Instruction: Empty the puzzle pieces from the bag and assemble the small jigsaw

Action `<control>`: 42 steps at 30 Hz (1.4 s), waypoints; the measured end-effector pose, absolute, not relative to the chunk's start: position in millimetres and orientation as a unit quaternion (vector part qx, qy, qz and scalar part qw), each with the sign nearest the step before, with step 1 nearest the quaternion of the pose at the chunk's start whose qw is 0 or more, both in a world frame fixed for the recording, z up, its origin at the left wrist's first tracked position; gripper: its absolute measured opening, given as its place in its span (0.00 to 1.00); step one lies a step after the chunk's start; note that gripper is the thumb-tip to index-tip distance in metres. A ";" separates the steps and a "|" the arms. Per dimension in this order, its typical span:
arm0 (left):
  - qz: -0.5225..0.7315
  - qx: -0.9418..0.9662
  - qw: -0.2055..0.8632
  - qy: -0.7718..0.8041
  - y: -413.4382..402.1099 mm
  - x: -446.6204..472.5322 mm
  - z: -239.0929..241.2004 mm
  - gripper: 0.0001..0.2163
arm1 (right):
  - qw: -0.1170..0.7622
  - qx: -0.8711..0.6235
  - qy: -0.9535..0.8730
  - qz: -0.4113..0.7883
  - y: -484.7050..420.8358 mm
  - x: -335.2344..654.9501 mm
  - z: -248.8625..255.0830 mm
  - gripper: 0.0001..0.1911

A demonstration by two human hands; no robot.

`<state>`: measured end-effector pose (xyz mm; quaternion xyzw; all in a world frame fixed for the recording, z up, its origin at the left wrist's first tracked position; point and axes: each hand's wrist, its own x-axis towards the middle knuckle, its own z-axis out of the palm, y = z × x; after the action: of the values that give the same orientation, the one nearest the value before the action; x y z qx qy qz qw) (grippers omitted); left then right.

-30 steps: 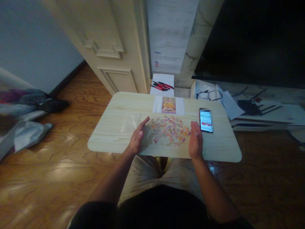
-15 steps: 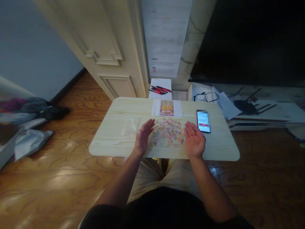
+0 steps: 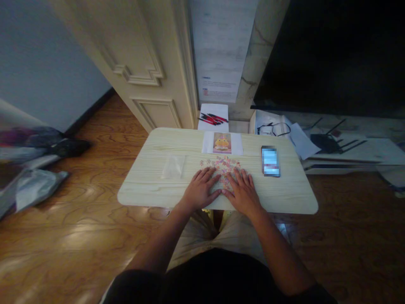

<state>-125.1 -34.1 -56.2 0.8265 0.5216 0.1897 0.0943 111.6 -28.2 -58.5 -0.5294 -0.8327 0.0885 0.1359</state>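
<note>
Left grip (image 3: 200, 192) and right grip (image 3: 243, 194): we list both as wide, palms down, fingers spread, thumb tips almost meeting, neither closed around anything we can see; what lies under the palms we cannot tell. Puzzle pieces (image 3: 226, 161): one loose, mixed patch between and beyond the fingers, mid-counter. Hazards, in our judgement: a hard sweep toward the body could spill pieces over the near edge, close to both grips; heavy pressing could bend or overlap them. Surface: pale wood-grained counter (image 3: 142, 181); clear bag (image 3: 174, 166) at left, printed picture (image 3: 222, 143) at the far edge, phone (image 3: 270, 160) at right. Room: pens (image 3: 213, 119) beyond, dark screen (image 3: 341, 55) at right, glossy wood floor (image 3: 79, 236).
</note>
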 end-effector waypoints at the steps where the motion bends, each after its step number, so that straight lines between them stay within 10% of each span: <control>1: 0.177 0.830 0.087 0.521 -33.9 -123.9 -56.5 0.28 | 0.119 -0.536 -0.832 0.079 -27.8 110.8 -60.2 0.36; 42: 0.231 0.759 0.076 0.604 -42.7 -141.9 -54.4 0.16 | 0.171 -0.506 -0.842 0.082 -12.2 113.2 -57.1 0.23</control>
<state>-141.9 -42.7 -54.4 0.7589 0.6040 0.2313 0.0762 113.2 -12.2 -57.1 -0.5058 -0.8415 0.0821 0.1711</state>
